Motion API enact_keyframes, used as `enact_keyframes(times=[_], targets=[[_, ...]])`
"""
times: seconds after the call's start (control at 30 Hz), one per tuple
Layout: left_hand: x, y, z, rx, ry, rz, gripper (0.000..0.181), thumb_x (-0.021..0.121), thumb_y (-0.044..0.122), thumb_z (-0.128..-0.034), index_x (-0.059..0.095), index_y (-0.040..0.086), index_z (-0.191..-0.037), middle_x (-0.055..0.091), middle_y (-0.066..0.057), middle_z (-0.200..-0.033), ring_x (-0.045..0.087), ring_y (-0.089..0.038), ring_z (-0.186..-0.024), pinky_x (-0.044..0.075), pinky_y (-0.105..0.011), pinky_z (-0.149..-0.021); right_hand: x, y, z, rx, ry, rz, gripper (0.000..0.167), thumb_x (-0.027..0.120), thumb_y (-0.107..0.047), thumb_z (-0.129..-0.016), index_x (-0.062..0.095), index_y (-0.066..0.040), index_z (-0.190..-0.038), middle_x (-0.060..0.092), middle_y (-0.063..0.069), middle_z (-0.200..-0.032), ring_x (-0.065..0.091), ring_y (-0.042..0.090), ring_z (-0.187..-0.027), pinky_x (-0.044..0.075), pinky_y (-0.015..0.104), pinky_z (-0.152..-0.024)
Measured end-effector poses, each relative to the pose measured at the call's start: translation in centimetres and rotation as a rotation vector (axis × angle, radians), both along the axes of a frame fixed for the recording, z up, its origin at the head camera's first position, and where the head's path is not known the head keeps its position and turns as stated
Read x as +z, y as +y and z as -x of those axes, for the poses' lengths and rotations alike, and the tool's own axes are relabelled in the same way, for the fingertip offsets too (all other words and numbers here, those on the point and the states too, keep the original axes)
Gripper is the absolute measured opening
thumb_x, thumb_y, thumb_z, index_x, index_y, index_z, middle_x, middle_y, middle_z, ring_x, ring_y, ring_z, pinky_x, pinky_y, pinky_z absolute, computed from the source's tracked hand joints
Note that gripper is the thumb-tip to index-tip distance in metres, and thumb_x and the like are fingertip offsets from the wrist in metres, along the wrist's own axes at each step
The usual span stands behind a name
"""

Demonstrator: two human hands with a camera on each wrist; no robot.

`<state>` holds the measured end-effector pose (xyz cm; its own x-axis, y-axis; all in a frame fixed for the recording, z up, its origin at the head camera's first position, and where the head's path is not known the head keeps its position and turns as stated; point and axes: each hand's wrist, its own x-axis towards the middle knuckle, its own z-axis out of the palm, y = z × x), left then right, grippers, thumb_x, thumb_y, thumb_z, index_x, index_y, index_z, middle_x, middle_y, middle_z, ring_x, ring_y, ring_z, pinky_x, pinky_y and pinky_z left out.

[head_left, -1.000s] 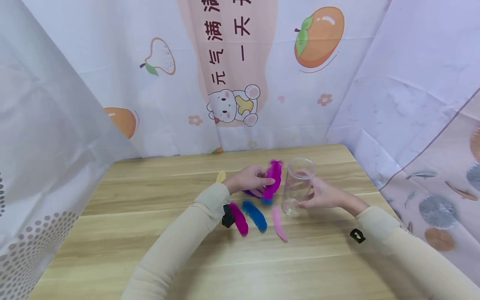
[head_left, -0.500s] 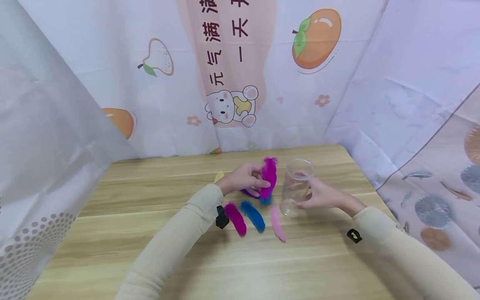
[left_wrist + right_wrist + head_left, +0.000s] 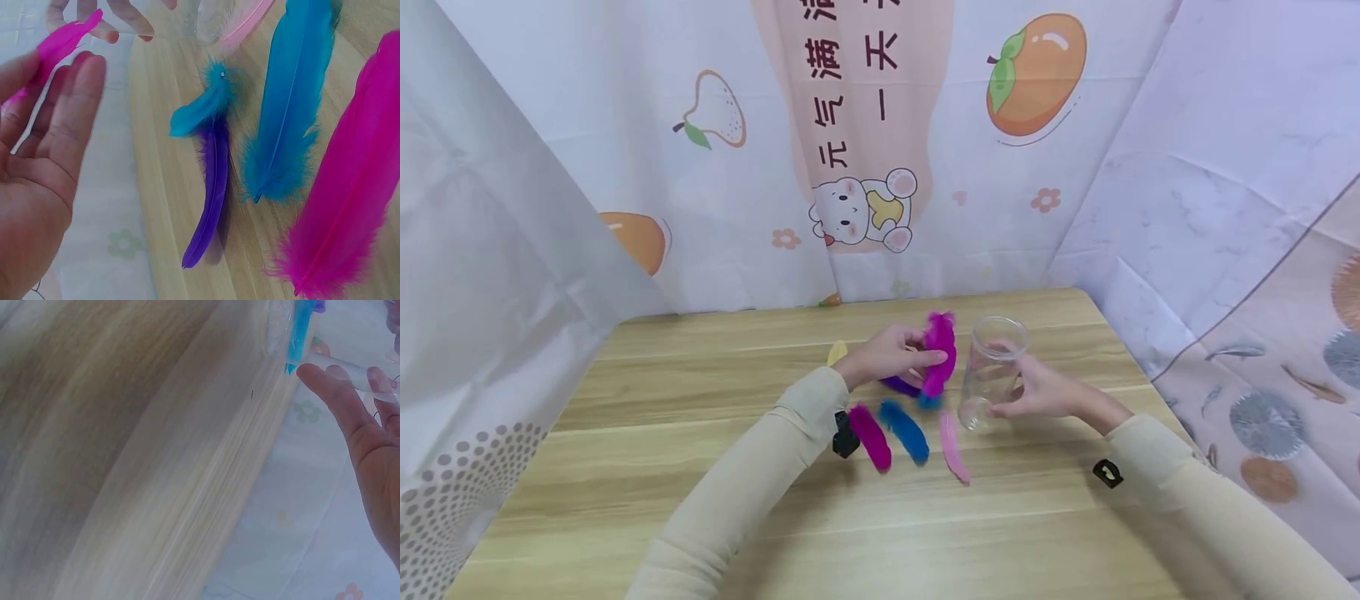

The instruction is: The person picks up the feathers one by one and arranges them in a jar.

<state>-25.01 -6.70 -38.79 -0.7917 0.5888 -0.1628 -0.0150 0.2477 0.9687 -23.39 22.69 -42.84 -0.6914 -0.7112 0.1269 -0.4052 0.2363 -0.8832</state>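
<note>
From my end: L hand (image 3: 889, 354) pinches the held magenta feather (image 3: 942, 337) btw thumb & fingers, so it's narrow, not spread. R hand (image 3: 1043, 388) is curled round the clear cup (image 3: 983, 379), gripping it from its R side.

Key relation, I reckon: feather to cup. Cup is directly R of L hand, just beside the feather, w/ a small gap; I see no contact. Feather's long axis is near upright on the head cam, tuft up, & the cup's is near upright too, mouth up w/ a slight lean toward R hand, so the two run roughly parallel. Can't tell if the cup's base is flat on the table (image 3: 700, 467). L hand is the one nearer the feather, obvs, as it has it; R hand has the cup.

Others, rel. to L hand: purple feather (image 3: 214, 190) & small turquoise feather (image 3: 195, 114) are on the table below it, touching each other; blue feather (image 3: 906, 433) & 2nd magenta feather (image 3: 871, 437) on its near side; yellow feather (image 3: 837, 353) just past the wrist. Pink feather (image 3: 953, 448) lies on R hand's near-L side, close to the cup's base.
</note>
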Motion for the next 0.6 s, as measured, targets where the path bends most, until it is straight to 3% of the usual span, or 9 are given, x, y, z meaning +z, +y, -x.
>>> enact_keyframes(times=[0.2, 0.33, 0.47, 0.6], targets=[[-0.21, 0.22, 0.11, -0.033, -0.028, -0.052, 0.031, 0.078, 0.010, -0.0909, 0.068, 0.000, -0.119, 0.073, -0.016, -0.102, 0.075, -0.032, -0.086, 0.059, -0.053, -0.080, -0.01, 0.07, -0.26, -0.003, 0.016, -0.002, 0.090, 0.084, 0.006, -0.078, 0.031, -0.007, -0.149, 0.057, 0.017, -0.137, 0.062, 0.030, -0.120, 0.062, 0.044, -0.075], [-0.41, 0.35, 0.29, -0.056, -0.038, -0.063, 0.032, 0.076, 0.005, -0.0914, 0.065, -0.001, -0.120, 0.074, -0.017, -0.100, 0.075, -0.032, -0.085, 0.058, -0.055, -0.080, -0.04, 0.04, -0.26, -0.006, 0.019, 0.002, 0.089, 0.083, 0.008, -0.078, 0.032, -0.007, -0.149, 0.058, 0.015, -0.136, 0.063, 0.019, -0.118, 0.062, 0.044, -0.074], [-0.41, 0.39, 0.39, -0.067, -0.050, -0.074, 0.031, 0.074, 0.003, -0.0919, 0.062, -0.001, -0.120, 0.075, -0.017, -0.096, 0.075, -0.030, -0.081, 0.055, -0.059, -0.081, -0.20, -0.08, -0.05, 0.005, 0.019, 0.021, 0.089, 0.083, 0.009, -0.077, 0.032, -0.005, -0.149, 0.057, 0.019, -0.136, 0.062, 0.025, -0.119, 0.062, 0.043, -0.075], [-0.38, 0.49, 0.48, -0.062, -0.056, -0.082, 0.031, 0.076, 0.003, -0.0907, 0.061, 0.001, -0.119, 0.075, -0.016, -0.095, 0.074, -0.026, -0.078, 0.059, -0.054, -0.079, -0.36, -0.05, -0.01, 0.012, 0.035, 0.020, 0.089, 0.084, 0.007, -0.077, 0.032, -0.007, -0.148, 0.056, 0.021, -0.137, 0.060, 0.035, -0.120, 0.062, 0.042, -0.074]])
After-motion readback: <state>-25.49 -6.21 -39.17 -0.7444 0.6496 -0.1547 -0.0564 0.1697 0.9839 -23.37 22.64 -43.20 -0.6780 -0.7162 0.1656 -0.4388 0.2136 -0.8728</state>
